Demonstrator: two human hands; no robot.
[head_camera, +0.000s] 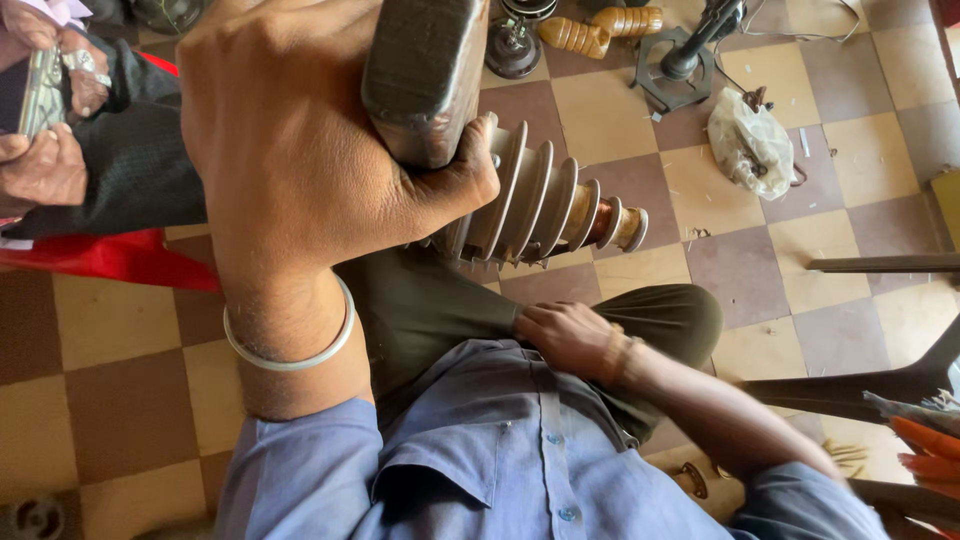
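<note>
Clearly the left hand (300, 160) is clamped on a ribbed, finned part (540, 205) raised over the lap, while the right hand (570, 335), loosely curled, rests on the thigh (one-handed, that weight could slip).

Plastic bag (750, 145), metal stand (680, 65) on checkered floor (620, 115).
</note>
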